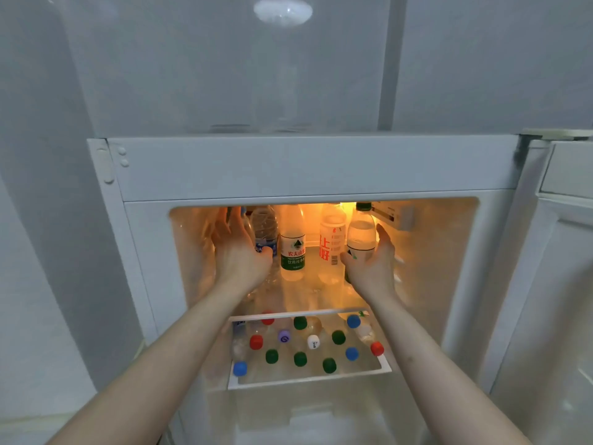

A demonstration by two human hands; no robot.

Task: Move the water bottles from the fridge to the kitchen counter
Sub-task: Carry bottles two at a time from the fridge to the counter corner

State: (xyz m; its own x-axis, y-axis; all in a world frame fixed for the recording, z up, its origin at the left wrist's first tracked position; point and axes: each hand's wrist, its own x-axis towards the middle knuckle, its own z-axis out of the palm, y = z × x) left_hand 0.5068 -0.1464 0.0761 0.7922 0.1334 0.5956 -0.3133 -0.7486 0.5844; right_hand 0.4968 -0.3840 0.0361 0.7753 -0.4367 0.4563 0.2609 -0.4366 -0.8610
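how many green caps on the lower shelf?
5 green caps: back middle, right of centre, and three along the front. The forearms may hide more.

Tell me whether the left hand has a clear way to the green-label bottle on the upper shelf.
Probably yes. The left hand is already inside the fridge, beside the blue-label bottle, and the green-label bottle stands just to its right with its front uncovered.
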